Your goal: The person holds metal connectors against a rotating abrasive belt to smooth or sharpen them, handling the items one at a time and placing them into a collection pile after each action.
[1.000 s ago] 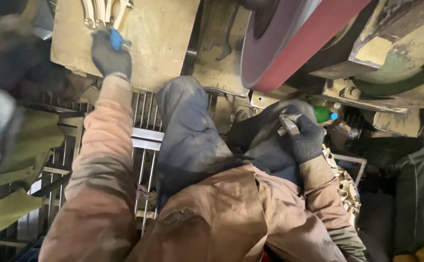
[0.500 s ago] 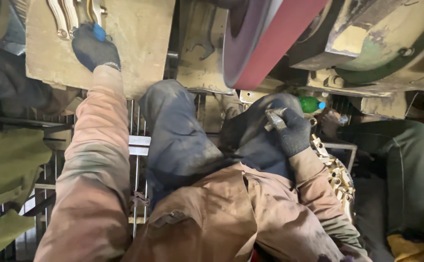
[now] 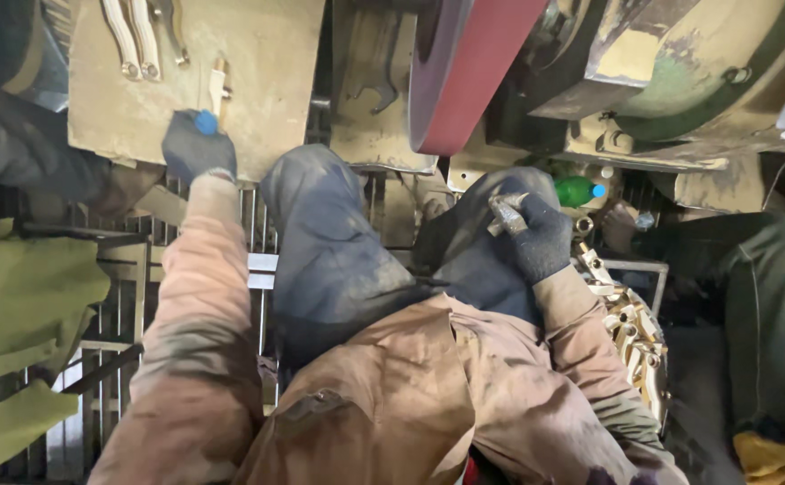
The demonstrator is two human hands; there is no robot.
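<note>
Far left, we note our gloved left hand [image 3: 197,148] stretched out onto a dusty tan work plate [image 3: 267,81], fingers curled, fingertips touching a pale brass piece [image 3: 216,90]; a blue spot marks the glove. Farther left on the plate lie curved brass blanks [image 3: 136,40]. A red abrasive belt [image 3: 469,72] hangs centre. Right, our gloved right hand [image 3: 536,238] rests on the knee, clenched around a small metal workpiece [image 3: 505,214]. A green bottle [image 3: 577,190] lies just beyond.
</note>
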